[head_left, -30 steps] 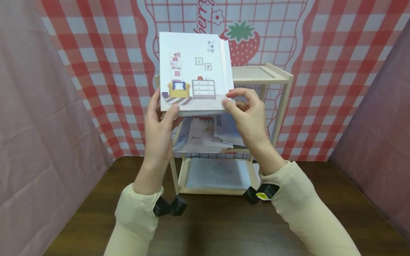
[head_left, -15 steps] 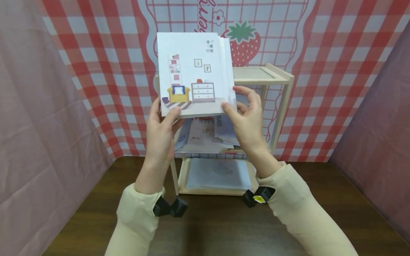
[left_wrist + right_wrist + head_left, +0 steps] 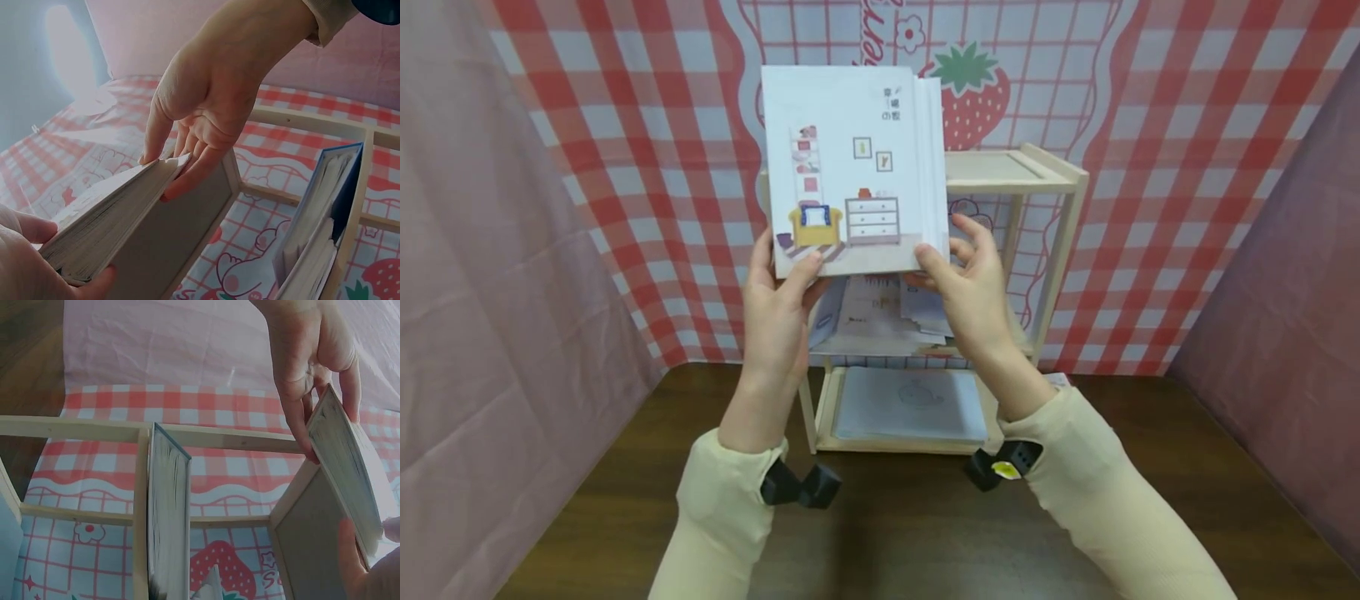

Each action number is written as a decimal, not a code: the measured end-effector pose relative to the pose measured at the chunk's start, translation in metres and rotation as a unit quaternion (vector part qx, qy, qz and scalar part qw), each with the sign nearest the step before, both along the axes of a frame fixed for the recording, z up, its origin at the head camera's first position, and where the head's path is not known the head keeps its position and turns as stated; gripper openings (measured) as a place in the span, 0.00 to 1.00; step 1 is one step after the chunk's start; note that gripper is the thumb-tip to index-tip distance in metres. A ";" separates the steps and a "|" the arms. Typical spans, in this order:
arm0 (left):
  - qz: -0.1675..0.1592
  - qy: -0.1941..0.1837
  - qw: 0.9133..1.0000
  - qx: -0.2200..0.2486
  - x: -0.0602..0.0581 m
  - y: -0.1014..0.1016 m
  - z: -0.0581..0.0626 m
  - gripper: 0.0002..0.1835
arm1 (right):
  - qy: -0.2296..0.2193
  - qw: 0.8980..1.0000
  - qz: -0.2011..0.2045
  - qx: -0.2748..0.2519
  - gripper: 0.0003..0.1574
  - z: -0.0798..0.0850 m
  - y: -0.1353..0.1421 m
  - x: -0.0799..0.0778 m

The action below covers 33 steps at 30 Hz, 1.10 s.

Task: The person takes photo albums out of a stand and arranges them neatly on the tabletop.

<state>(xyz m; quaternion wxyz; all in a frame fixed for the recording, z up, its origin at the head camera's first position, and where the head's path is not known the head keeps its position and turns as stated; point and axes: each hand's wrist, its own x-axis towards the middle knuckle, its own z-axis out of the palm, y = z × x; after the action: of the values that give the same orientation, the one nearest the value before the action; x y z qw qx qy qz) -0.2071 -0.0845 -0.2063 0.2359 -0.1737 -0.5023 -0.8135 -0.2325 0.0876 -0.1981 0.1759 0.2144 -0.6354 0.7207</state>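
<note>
Both hands hold up a thick white-covered book (image 3: 827, 167) before the shelf rack in the head view. Its cover shows a yellow armchair, a chest of drawers and two small frames. The left hand (image 3: 775, 325) grips the lower left corner, thumb on the cover and fingers behind. At the lower right corner the right hand (image 3: 977, 304) pinches, its thumb on the front and a finger raised beside the edge. The page edges (image 3: 106, 225) of the book show in the left wrist view, and its pages (image 3: 344, 450) also face the right wrist view.
A wooden rack (image 3: 1052, 267) stands behind the book on a dark wooden table (image 3: 895, 533). Books and papers (image 3: 876, 312) lie on its middle shelf, and a sheet with a whale drawing (image 3: 917, 404) on the lower one. A red checked cloth (image 3: 647, 175) hangs behind.
The book has shifted slightly left and its lower edge has come down. The right hand has slid a little down and left along the book's right edge. The left hand stays nearly in place.
</note>
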 end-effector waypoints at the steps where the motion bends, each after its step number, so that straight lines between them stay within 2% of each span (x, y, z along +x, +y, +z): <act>1: 0.000 0.001 1.000 -0.001 0.000 0.000 0.000 0.24 | 0.004 1.000 0.002 0.001 0.36 -0.001 0.000 0.000; 6: 0.002 0.002 1.000 -0.003 -0.002 0.000 -0.001 0.24 | 0.022 1.000 0.004 -0.004 0.29 -0.002 -0.002 -0.002; 13: 0.004 0.002 1.000 0.003 -0.004 0.000 -0.005 0.23 | 0.006 1.000 -0.003 -0.004 0.29 -0.004 -0.003 -0.002; 24: 0.006 0.010 1.000 0.009 -0.006 -0.002 -0.010 0.23 | -0.004 1.000 0.019 -0.020 0.29 -0.009 -0.005 -0.003; 33: 0.022 -0.001 1.000 0.000 -0.007 -0.005 -0.015 0.25 | -0.015 1.000 0.018 -0.017 0.29 -0.014 -0.007 -0.004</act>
<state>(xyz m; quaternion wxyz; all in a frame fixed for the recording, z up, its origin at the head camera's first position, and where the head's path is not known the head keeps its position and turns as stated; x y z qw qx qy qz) -0.2138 -0.0893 -0.2212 0.2534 -0.1619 -0.5061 -0.8083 -0.2366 0.0806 -0.2118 0.1571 0.2123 -0.6219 0.7372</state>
